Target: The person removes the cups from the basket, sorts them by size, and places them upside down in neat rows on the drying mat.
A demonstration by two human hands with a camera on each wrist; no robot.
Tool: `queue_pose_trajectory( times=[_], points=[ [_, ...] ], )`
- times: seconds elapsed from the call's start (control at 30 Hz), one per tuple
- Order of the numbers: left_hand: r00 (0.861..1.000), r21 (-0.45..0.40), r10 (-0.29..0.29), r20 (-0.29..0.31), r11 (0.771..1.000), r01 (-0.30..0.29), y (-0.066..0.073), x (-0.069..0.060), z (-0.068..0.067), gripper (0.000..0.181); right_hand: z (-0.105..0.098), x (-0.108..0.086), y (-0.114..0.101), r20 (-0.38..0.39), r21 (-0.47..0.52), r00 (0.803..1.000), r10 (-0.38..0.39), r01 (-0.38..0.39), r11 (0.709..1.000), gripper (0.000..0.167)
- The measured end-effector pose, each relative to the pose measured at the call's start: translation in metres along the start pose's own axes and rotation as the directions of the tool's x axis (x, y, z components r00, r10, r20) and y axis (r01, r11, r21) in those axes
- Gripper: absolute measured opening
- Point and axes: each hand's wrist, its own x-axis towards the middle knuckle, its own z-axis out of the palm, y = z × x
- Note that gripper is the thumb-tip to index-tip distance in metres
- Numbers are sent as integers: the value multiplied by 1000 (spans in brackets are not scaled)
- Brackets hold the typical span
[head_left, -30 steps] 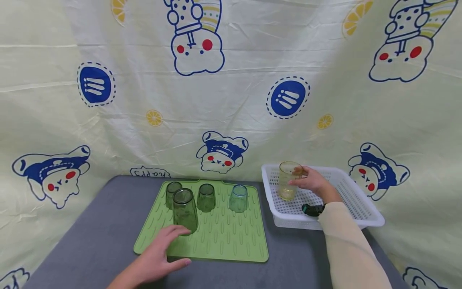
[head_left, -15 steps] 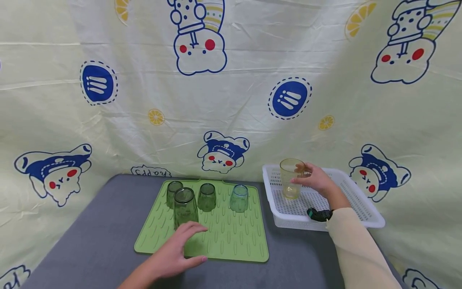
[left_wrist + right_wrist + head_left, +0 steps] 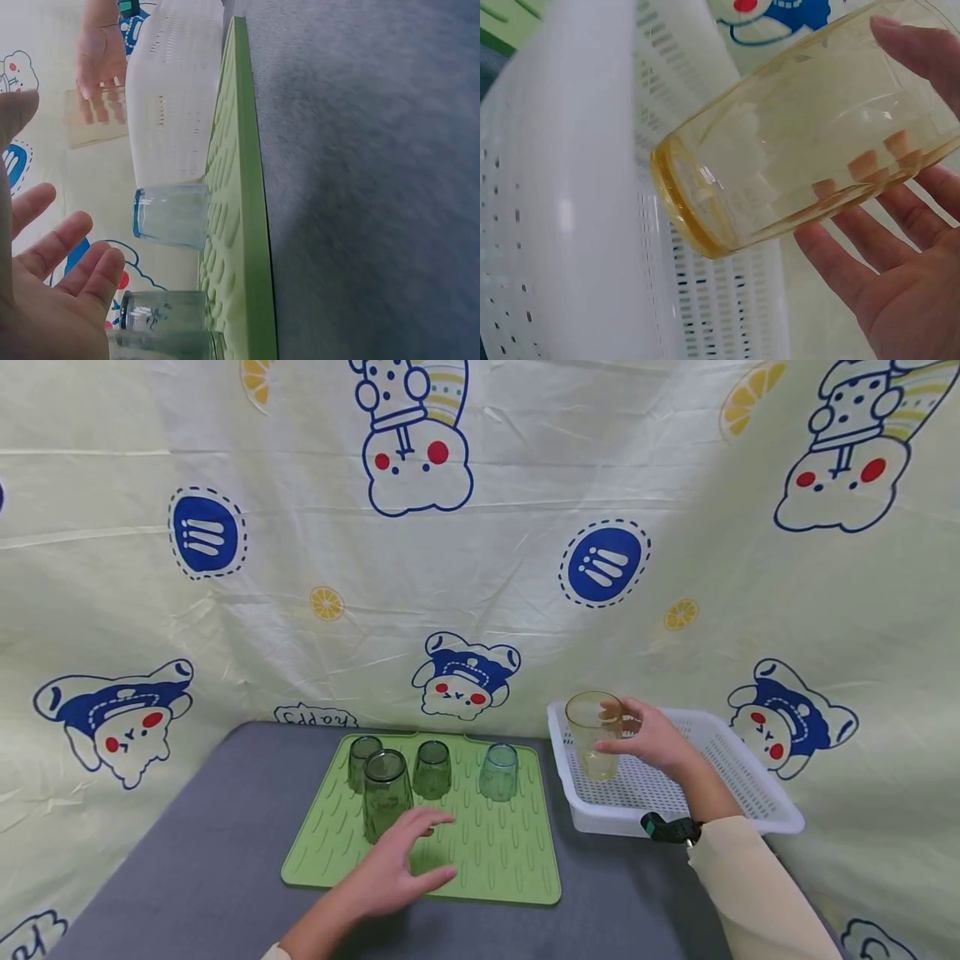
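Observation:
In the head view my right hand (image 3: 652, 739) grips a clear amber drinking glass (image 3: 588, 739) over the left part of a white perforated basket (image 3: 607, 820). The right wrist view shows thumb and fingers on opposite sides of the amber glass (image 3: 780, 135), its thick base pointing to the basket side. My left hand (image 3: 397, 864) hovers above the front of a green ribbed mat (image 3: 502, 860), fingers spread, holding nothing. Just beyond it stands a tall green glass (image 3: 384, 793), partly hidden by the hand. The left wrist view also shows the left hand (image 3: 60, 307) free of any object.
Two shorter green glasses (image 3: 432, 770) and a pale blue glass (image 3: 498, 772) stand farther back on the mat; the blue one has its wider end down. A grey table (image 3: 202, 827) lies beneath. Behind hangs a printed curtain (image 3: 510, 568).
My left hand has moved right and slightly forward over the mat. The right hand, still gripping the amber glass, has brought it a little to the left above the basket.

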Motion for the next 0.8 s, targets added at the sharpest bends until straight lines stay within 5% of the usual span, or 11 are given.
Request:
queue_pose_trajectory(
  times=[0.43,0.8],
  points=[
    [1000,-186,13,3,982,-12,0,29,11,49,19,-28,-23,-107,-28,981,-163,161,987,75],
    [997,-332,-75,17,940,76,4,41,17,51,35,-54,-43,-158,-95,961,-226,213,972,73]
  ],
)
